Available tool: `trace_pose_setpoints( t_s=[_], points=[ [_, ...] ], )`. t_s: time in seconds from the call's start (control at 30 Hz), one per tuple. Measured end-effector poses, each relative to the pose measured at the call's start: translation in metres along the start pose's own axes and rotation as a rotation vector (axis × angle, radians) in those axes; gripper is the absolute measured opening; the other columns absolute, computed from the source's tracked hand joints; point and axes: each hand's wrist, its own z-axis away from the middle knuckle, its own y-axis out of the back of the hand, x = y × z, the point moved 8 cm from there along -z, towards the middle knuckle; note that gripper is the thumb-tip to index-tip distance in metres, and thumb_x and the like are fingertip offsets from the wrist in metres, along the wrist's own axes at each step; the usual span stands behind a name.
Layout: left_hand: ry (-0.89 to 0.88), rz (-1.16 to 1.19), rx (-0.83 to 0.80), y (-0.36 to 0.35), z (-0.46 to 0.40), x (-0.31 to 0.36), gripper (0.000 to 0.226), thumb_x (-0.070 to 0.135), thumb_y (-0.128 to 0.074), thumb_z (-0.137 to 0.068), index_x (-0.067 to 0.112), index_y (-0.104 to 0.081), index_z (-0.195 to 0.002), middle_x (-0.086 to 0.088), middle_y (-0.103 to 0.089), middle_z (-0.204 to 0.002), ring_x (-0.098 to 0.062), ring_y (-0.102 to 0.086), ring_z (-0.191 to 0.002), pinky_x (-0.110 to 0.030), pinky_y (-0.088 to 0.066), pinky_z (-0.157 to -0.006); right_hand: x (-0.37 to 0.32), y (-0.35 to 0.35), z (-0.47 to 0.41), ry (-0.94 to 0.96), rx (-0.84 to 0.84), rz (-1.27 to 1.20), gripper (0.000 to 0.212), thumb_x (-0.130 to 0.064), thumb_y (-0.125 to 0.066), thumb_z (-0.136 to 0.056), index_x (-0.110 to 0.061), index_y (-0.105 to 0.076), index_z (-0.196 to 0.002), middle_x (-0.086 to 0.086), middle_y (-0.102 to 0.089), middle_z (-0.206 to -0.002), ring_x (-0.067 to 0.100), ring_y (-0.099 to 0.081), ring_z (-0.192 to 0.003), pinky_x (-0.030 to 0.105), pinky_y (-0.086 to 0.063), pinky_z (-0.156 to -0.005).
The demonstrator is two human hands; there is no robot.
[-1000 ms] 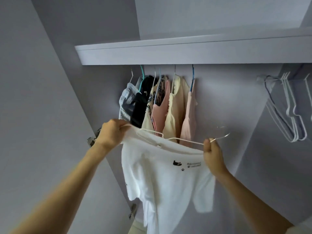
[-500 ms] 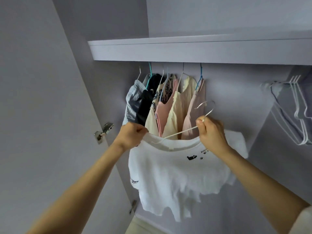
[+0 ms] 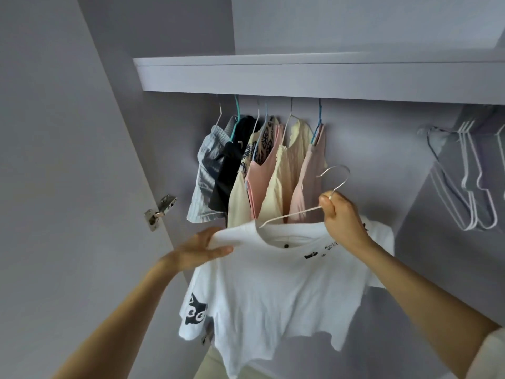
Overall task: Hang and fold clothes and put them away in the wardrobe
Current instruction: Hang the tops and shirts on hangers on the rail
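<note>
Two grips at frame centre: my right hand [image 3: 341,220] clamps the stiff hanger [image 3: 289,216] neck, my left hand [image 3: 199,248] pinches the shoulder of the limp, light white T-shirt [image 3: 273,291], likely to slide off.

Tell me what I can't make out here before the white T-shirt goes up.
Head view only:
- Wardrobe rail: hidden behind the shelf; only hanger hooks show.
- White T-shirt chest print: too small to read.
- Hanger far arm: hidden under the fabric and right hand.
- Left hand fingers: partly hidden under the shoulder fabric.
</note>
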Motion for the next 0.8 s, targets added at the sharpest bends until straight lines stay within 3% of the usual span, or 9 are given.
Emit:
trace_pose_setpoints(
  t_s=[0.07, 0.13, 0.2, 0.3, 0.37, 0.43, 0.53, 0.7, 0.8],
  points=[
    [0.032, -0.135, 0.024, -0.004, -0.007, -0.016, 0.039, 0.036, -0.068, -0.081, 0.014, -0.058, -0.111, 0.000, -0.061, -0.105, -0.018, -0.058, -0.099, -0.028, -0.046, -0.084, 0.000, 0.010, -0.002, 0.003, 0.023, 0.012, 0.054, -0.040, -0.020, -0.082, 0.000, -0.055, -0.077, 0.000, -0.045, -0.076, 0.020, -0.038, -0.068, 0.022, -0.025, -0.064],
    [0.050, -0.214, 0.137, 0.004, -0.008, -0.014, 0.015, 0.025, -0.066, -0.086, 0.012, -0.057, -0.083, -0.002, -0.058, -0.085, -0.020, -0.055, -0.082, -0.026, -0.038, -0.066, 0.008, 0.015, -0.001, 0.005, 0.020, 0.044, 0.049, -0.035, -0.025, -0.086, 0.002, -0.056, -0.079, 0.002, -0.046, -0.076, 0.021, -0.040, -0.068, 0.023, -0.027, -0.065],
    [0.012, -0.280, 0.257, 0.017, -0.007, -0.003, 0.025, 0.023, -0.065, -0.086, 0.012, -0.049, -0.070, -0.002, -0.053, -0.073, -0.024, -0.051, -0.075, -0.025, -0.030, -0.055, 0.019, 0.016, 0.002, 0.019, -0.025, 0.112, 0.040, -0.026, -0.033, -0.091, 0.005, -0.057, -0.081, 0.009, -0.052, -0.075, 0.028, -0.048, -0.068, 0.029, -0.034, -0.067],
    [-0.144, -0.258, 0.405, 0.033, -0.003, 0.018, 0.018, 0.019, -0.067, -0.085, 0.002, -0.061, -0.082, -0.005, -0.058, -0.076, -0.028, -0.055, -0.075, -0.022, -0.031, -0.057, 0.038, 0.012, 0.008, -0.025, -0.108, 0.181, 0.024, -0.005, -0.041, -0.095, 0.009, -0.058, -0.086, 0.020, -0.057, -0.082, 0.038, -0.054, -0.077, 0.034, -0.036, -0.071],
    [-0.241, -0.142, 0.422, 0.034, 0.000, 0.031, 0.018, 0.017, -0.070, -0.082, 0.008, -0.066, -0.097, -0.002, -0.061, -0.088, -0.017, -0.055, -0.080, -0.010, -0.037, -0.066, 0.040, 0.014, 0.009, -0.046, -0.088, 0.160, 0.025, -0.007, -0.040, -0.096, 0.004, -0.056, -0.080, 0.010, -0.052, -0.074, 0.032, -0.050, -0.069, 0.029, -0.032, -0.068],
    [-0.289, -0.061, 0.386, 0.030, -0.001, 0.042, 0.036, 0.023, -0.072, -0.080, 0.016, -0.062, -0.114, 0.002, -0.056, -0.105, -0.009, -0.053, -0.094, -0.011, -0.038, -0.083, 0.033, 0.018, 0.010, -0.052, -0.019, 0.093, 0.029, -0.021, -0.035, -0.094, -0.011, -0.044, -0.068, -0.008, -0.040, -0.063, 0.017, -0.039, -0.057, 0.027, -0.028, -0.063],
    [-0.272, -0.055, 0.390, 0.029, -0.005, 0.043, 0.045, 0.033, -0.068, -0.083, 0.019, -0.057, -0.123, 0.004, -0.048, -0.115, -0.007, -0.050, -0.103, -0.012, -0.033, -0.088, 0.026, 0.012, 0.013, -0.068, 0.000, 0.027, 0.020, -0.023, -0.032, -0.088, -0.014, -0.038, -0.071, -0.016, -0.035, -0.062, 0.021, -0.035, -0.060, 0.025, -0.025, -0.060],
    [-0.283, -0.167, 0.314, 0.013, -0.013, 0.046, 0.040, 0.037, -0.063, -0.086, 0.015, -0.062, -0.120, 0.001, -0.059, -0.121, -0.014, -0.055, -0.113, -0.016, -0.037, -0.091, 0.016, 0.009, 0.011, -0.042, -0.012, 0.061, 0.036, -0.022, -0.035, -0.090, 0.004, -0.058, -0.084, 0.013, -0.058, -0.079, 0.026, -0.048, -0.071, 0.026, -0.030, -0.065],
    [-0.319, -0.259, 0.254, -0.005, -0.016, 0.056, 0.038, 0.045, -0.060, -0.087, 0.021, -0.064, -0.116, 0.002, -0.062, -0.117, -0.018, -0.058, -0.109, -0.027, -0.043, -0.092, 0.009, 0.007, 0.012, -0.013, -0.041, 0.092, 0.023, -0.011, -0.043, -0.096, 0.004, -0.060, -0.090, 0.020, -0.063, -0.086, 0.035, -0.056, -0.078, 0.035, -0.041, -0.071]
  ],
)
